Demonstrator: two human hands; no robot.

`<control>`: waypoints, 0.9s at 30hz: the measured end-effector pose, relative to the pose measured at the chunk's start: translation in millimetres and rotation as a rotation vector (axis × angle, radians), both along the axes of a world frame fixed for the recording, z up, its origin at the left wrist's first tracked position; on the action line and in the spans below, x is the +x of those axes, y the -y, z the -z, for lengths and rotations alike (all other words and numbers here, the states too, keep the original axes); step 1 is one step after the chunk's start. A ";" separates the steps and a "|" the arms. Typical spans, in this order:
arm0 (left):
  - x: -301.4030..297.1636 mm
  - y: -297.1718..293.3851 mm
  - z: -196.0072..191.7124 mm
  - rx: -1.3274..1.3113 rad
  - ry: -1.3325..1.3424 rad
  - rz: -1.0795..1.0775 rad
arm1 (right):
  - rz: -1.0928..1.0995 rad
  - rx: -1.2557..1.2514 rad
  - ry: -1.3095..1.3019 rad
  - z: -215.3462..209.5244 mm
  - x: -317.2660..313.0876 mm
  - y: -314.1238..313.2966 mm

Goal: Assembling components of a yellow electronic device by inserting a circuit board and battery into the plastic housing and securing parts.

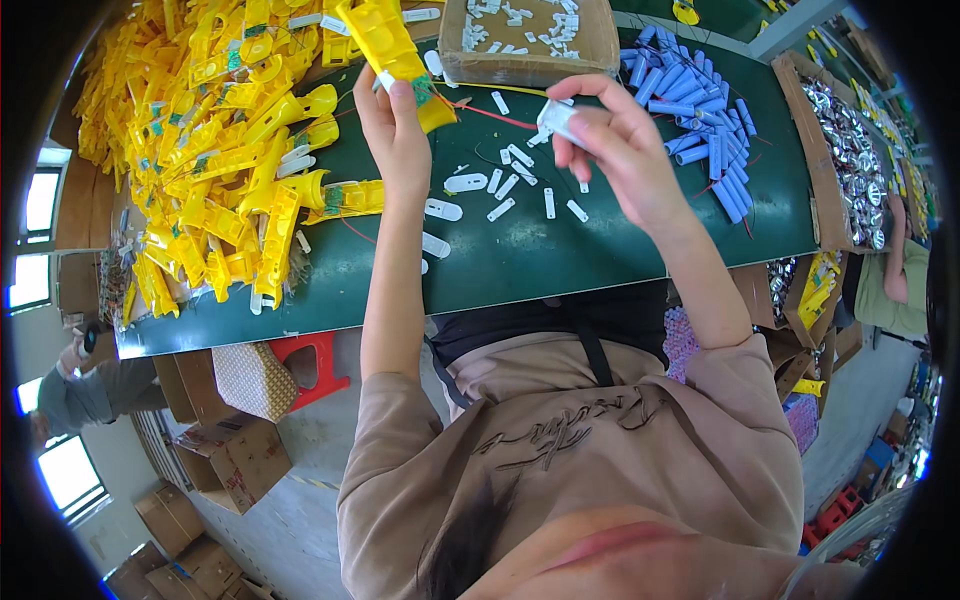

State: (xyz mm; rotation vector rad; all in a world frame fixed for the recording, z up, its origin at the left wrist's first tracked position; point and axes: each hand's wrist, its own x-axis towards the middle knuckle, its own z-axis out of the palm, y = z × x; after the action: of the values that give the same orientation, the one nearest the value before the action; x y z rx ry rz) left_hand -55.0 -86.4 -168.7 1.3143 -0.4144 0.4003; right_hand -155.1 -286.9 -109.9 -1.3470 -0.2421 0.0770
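Upper centre of frame: your left hand [392,125] is closed round the lower end of a yellow shell [390,45], fingers wrapped. Right hand [615,140] pinches a small white tab [556,120] between fingertips. Shell looks light, rigid, smooth plastic; grip its narrow end. Tab looks tiny, easily dropped

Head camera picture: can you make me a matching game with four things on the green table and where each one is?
Things:
1. yellow plastic shell
2. small white part
3. blue cylinders
4. shiny metal pieces

Places:
a. in a cardboard box at the table's right end
b. held up in the left hand
c. piled loose on the green table, right of the hands
d. pinched in the fingers of the right hand

Pairs: 1-b, 2-d, 3-c, 4-a
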 end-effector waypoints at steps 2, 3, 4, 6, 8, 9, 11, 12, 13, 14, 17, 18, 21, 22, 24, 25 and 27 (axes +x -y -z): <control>-6.5 5.9 3.7 0.068 -0.075 0.032 | -0.024 0.126 0.123 -2.3 5.1 4.4; -10.8 12.4 5.1 0.107 -0.066 -0.001 | -0.068 0.233 0.190 -7.1 4.0 5.4; -15.5 15.7 2.1 0.150 -0.110 -0.003 | -0.059 0.234 0.190 -7.8 4.2 6.2; -10.5 17.0 13.8 0.116 -0.185 0.120 | 0.004 0.078 0.226 -6.4 6.8 11.2; -19.9 23.5 11.3 0.138 -0.230 0.215 | 0.102 -0.025 0.156 1.1 11.5 21.9; -25.6 26.4 10.0 0.157 -0.274 0.294 | 0.135 -0.159 0.113 4.3 14.1 25.1; -33.6 34.2 13.8 0.275 -0.187 0.309 | 0.246 -0.248 0.042 14.6 15.1 21.7; -39.1 38.6 15.0 0.342 -0.124 0.302 | 0.238 -0.216 0.026 19.3 17.3 23.4; -45.6 42.1 15.6 0.264 -0.235 0.436 | 0.287 -0.194 0.013 27.6 22.0 26.2; -49.6 45.6 14.6 0.360 -0.183 0.420 | 0.340 -0.174 0.001 34.1 24.7 29.1; -58.4 52.5 13.3 0.397 -0.192 0.428 | 0.471 -0.034 -0.053 45.9 23.9 30.8; -59.1 52.9 13.0 0.516 -0.123 0.425 | 0.488 -0.030 -0.048 49.8 23.3 32.9; -62.5 55.9 16.6 0.635 -0.050 0.431 | 0.672 -0.308 0.004 57.1 20.6 37.2; -64.1 57.3 16.7 0.632 -0.057 0.442 | 0.791 -0.584 0.076 57.9 17.8 38.6; -66.3 57.7 13.1 0.656 -0.122 0.483 | 1.024 -1.040 0.311 66.0 14.9 41.2; -65.9 56.8 13.9 0.629 -0.116 0.522 | 1.032 -1.037 0.310 63.3 13.1 42.5; -64.0 54.9 14.8 0.592 -0.183 0.611 | 1.030 -0.899 0.369 56.1 8.3 45.7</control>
State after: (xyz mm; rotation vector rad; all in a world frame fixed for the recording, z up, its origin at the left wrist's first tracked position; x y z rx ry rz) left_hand -119.0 -141.3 -183.4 1.6870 -0.7851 -0.3849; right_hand -146.7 -332.6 -166.0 -2.2269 0.2425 -1.0427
